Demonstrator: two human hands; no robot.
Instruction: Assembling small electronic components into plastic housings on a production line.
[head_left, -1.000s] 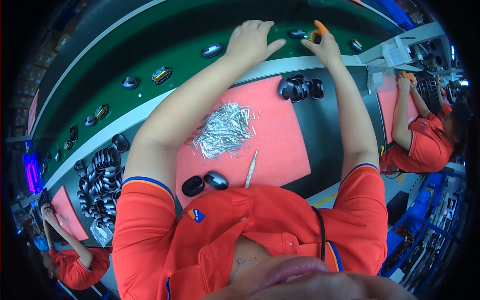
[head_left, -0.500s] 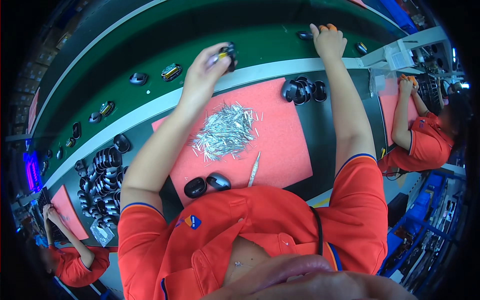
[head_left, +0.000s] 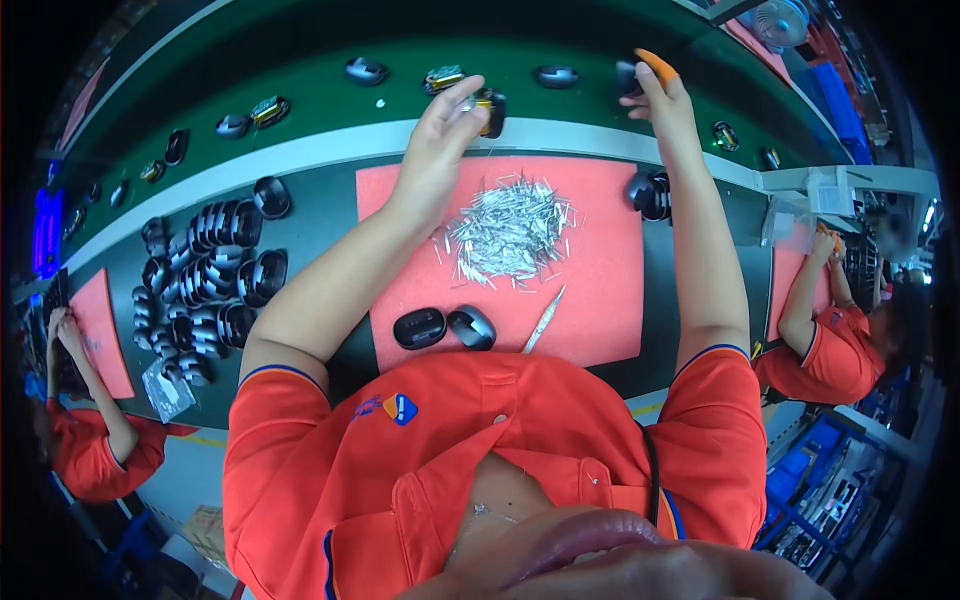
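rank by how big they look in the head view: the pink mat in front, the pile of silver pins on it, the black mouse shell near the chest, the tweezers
1. pink mat
2. pile of silver pins
3. and 4. black mouse shell and tweezers: too close to rank. The tweezers look longer but far thinner, and the fisheye bends things.

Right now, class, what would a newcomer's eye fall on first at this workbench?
First, the heap of shiny metal pins in the middle of the pink mat, with two black mouse shells at its near edge. Next, the left hand holding a small part above the mat, and the right hand gripping a black piece over the green belt. Rows of black shells crowd the left.
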